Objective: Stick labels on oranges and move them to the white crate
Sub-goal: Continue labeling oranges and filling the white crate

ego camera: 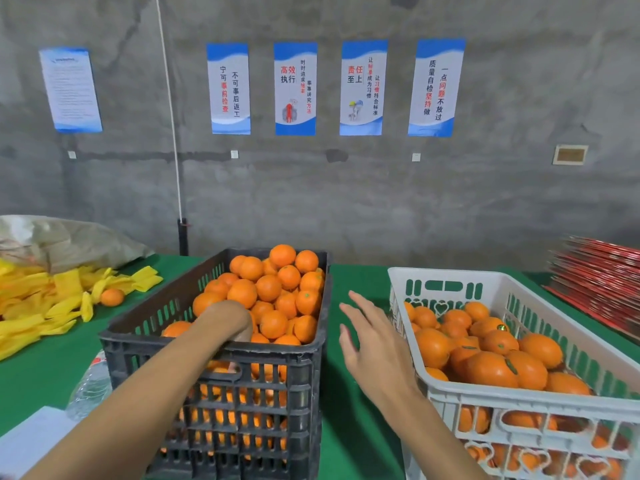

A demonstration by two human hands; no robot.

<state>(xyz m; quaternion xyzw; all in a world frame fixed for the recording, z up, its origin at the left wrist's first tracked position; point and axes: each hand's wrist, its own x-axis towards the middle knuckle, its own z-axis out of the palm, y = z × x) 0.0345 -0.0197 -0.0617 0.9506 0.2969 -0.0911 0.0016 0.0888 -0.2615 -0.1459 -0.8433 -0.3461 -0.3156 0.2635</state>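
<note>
Black slotted plastic crate, heaped with round, dimpled oranges. The left hand dips over its near rim, wrist bent downward among the fruit; its fingers are hidden, so its grasp cannot be told. The right hand hovers palm-down, fingers spread and straight, holding nothing. Just right of that hand: white heart-pierced plastic crate, part-filled with labelled oranges. Under both: green cloth table.
</note>
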